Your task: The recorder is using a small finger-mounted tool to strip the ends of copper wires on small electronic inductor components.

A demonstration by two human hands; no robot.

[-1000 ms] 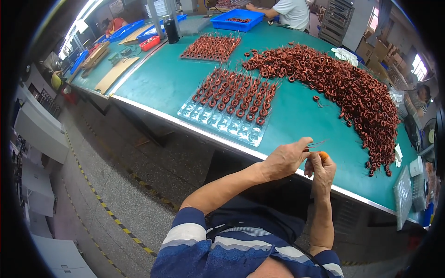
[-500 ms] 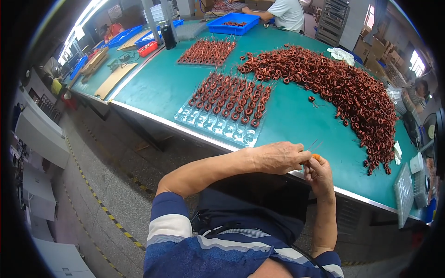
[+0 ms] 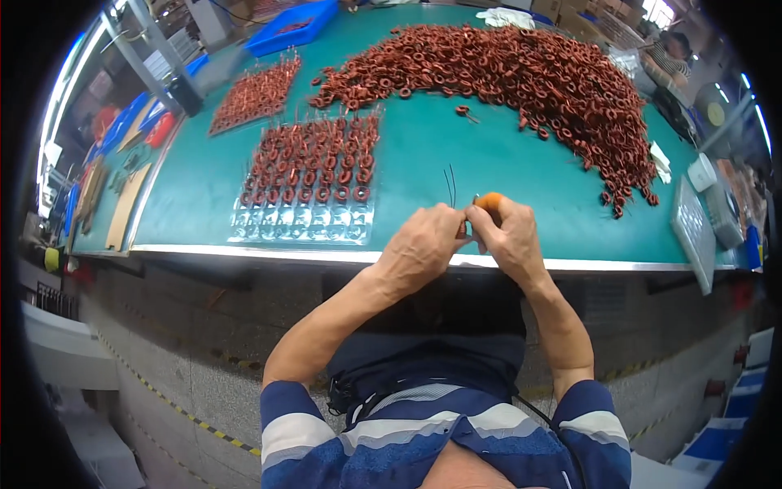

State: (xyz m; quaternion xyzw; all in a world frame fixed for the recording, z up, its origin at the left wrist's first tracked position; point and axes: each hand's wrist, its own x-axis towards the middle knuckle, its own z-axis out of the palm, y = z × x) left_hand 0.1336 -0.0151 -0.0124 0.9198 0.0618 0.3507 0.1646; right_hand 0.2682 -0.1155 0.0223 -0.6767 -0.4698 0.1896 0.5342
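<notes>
Just above the near edge of the table, my left hand (image 3: 425,240) and my right hand (image 3: 509,238) meet with fingertips pinched together. Two thin dark wire leads (image 3: 451,187) stick up from between them; the small ring coil they seem to belong to is almost wholly hidden by the fingers. An orange finger cot (image 3: 490,200) covers a fingertip of my right hand. To the left lies a clear plastic tray (image 3: 303,231), its front pockets without coils and the rows behind filled with reddish-brown ring coils (image 3: 314,163), leads upward.
A large heap of loose ring coils (image 3: 521,77) curves across the back and right of the green table (image 3: 423,147). One coil (image 3: 463,110) lies apart. Behind the tray stands a second filled tray (image 3: 257,96), with a blue bin (image 3: 292,28) farther back. Clear trays (image 3: 692,232) lean at the right edge.
The view has swung to the right, so the table and trays sit farther left. My hands remain pinched together, and the leads now point more upright.
</notes>
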